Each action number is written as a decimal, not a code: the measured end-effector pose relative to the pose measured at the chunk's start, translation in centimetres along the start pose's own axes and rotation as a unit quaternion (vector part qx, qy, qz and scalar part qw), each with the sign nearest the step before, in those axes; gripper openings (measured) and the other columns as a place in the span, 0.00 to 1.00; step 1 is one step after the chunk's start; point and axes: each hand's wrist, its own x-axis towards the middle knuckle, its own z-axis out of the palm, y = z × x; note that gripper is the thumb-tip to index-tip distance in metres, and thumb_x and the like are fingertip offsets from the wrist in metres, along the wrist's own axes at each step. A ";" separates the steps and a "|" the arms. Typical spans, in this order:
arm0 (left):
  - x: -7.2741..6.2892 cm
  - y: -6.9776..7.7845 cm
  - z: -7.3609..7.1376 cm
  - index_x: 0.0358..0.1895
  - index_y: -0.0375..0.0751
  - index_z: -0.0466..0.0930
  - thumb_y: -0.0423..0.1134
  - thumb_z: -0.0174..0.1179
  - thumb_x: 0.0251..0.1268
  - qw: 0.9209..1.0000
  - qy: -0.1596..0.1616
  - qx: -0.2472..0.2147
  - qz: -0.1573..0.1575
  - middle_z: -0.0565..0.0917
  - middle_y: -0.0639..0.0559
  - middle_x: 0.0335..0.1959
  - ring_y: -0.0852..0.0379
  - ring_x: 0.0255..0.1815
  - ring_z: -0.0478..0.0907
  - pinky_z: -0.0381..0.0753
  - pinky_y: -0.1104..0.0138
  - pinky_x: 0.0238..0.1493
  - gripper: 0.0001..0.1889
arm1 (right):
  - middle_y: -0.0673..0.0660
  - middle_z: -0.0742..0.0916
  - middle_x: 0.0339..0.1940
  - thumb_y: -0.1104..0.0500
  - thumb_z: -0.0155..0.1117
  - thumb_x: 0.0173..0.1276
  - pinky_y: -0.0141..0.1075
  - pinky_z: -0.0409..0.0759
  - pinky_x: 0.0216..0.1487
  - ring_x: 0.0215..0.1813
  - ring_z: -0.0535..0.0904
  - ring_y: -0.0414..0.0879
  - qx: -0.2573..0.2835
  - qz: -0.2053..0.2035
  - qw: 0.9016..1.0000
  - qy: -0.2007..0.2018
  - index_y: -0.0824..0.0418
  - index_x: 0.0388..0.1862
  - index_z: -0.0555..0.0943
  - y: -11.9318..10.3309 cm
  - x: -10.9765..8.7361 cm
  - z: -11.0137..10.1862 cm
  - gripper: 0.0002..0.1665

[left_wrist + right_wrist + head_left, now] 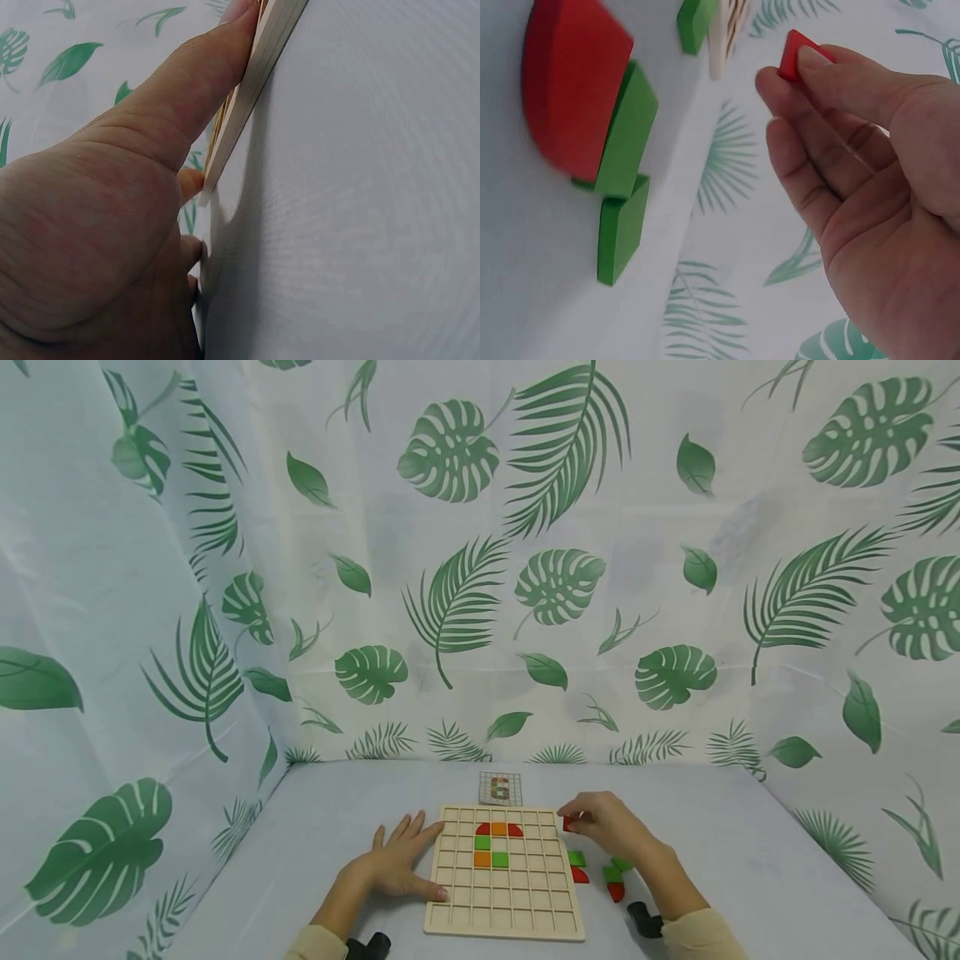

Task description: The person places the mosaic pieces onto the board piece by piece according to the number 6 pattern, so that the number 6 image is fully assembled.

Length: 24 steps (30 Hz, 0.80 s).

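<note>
The wooden grid board (510, 920) carries six coloured pieces in its far half: a row of a red corner piece (483, 829), an orange square (498, 829) and another red piece (515, 830), with two greens and an orange below. Just beside the board's right edge, near its far corner, the right hand (611, 828) pinches a red block (789, 58) between thumb and index finger, the other fingers loosely bent. At the board's left edge the left hand (393, 864) lies with fingers spread, gripping nothing, its thumb tip resting on the border.

The step in hand seems to be bringing that block to the grid; the next move probably calls for turning it to suit a cell and lowering it flat, the left hand steadying the board.

Right of the board lie loose green and red pieces (580, 875); just beyond its far edge is a patterned card (500, 788), its design too small to read surely. The table (330, 810) spreads around the board.

The right wrist view shows the pinch and a loose green block (628, 139) touching a red one; the left wrist view alone shows the board's thick side clearly. The held block's full outline is hidden.
</note>
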 end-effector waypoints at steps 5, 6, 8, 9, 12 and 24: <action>0.0 0.0 0.0 0.84 0.55 0.55 0.77 0.70 0.47 1.000 -0.001 0.002 -0.001 0.48 0.38 0.87 0.34 0.87 0.41 0.34 0.25 0.77 0.62 | 0.48 0.90 0.40 0.70 0.71 0.67 0.29 0.84 0.39 0.37 0.81 0.37 -0.001 -0.032 0.999 0.007 0.62 0.52 0.90 -0.7 0.3 0.5 0.15; 0.0 0.0 0.0 0.84 0.55 0.55 0.77 0.70 0.47 1.000 -0.002 0.002 -0.001 0.48 0.38 0.87 0.34 0.87 0.41 0.34 0.25 0.77 0.62 | 0.48 0.91 0.39 0.70 0.71 0.67 0.29 0.84 0.39 0.37 0.81 0.37 0.000 -0.034 0.999 0.007 0.62 0.52 0.90 -0.8 0.3 0.7 0.15; -0.1 0.1 -0.1 0.84 0.54 0.55 0.76 0.71 0.47 1.000 -0.002 0.001 -0.001 0.48 0.38 0.87 0.34 0.87 0.41 0.34 0.25 0.77 0.61 | 0.47 0.91 0.39 0.70 0.71 0.67 0.28 0.84 0.38 0.37 0.81 0.36 -0.001 -0.037 0.999 0.009 0.62 0.51 0.90 -1.2 0.5 0.9 0.15; -0.1 0.1 -0.1 0.84 0.54 0.56 0.76 0.71 0.47 1.000 -0.002 0.000 -0.001 0.48 0.38 0.87 0.34 0.87 0.41 0.34 0.25 0.77 0.61 | 0.48 0.91 0.40 0.70 0.71 0.67 0.28 0.84 0.38 0.36 0.82 0.37 -0.001 -0.039 0.999 0.010 0.62 0.51 0.90 -1.4 0.5 1.0 0.15; -0.2 0.2 -0.2 0.84 0.54 0.56 0.76 0.71 0.47 1.000 -0.002 0.000 -0.004 0.48 0.38 0.87 0.34 0.87 0.41 0.34 0.26 0.77 0.61 | 0.48 0.92 0.41 0.69 0.72 0.67 0.28 0.84 0.39 0.37 0.83 0.36 0.001 -0.043 0.999 0.011 0.61 0.50 0.90 -2.0 0.7 1.4 0.14; -0.1 0.2 -0.1 0.84 0.55 0.56 0.77 0.72 0.45 1.000 -0.001 -0.003 -0.007 0.49 0.39 0.87 0.34 0.87 0.41 0.34 0.26 0.78 0.62 | 0.52 0.92 0.41 0.69 0.73 0.66 0.29 0.86 0.40 0.39 0.87 0.40 0.026 -0.089 0.996 0.002 0.64 0.48 0.91 -3.6 1.3 2.7 0.12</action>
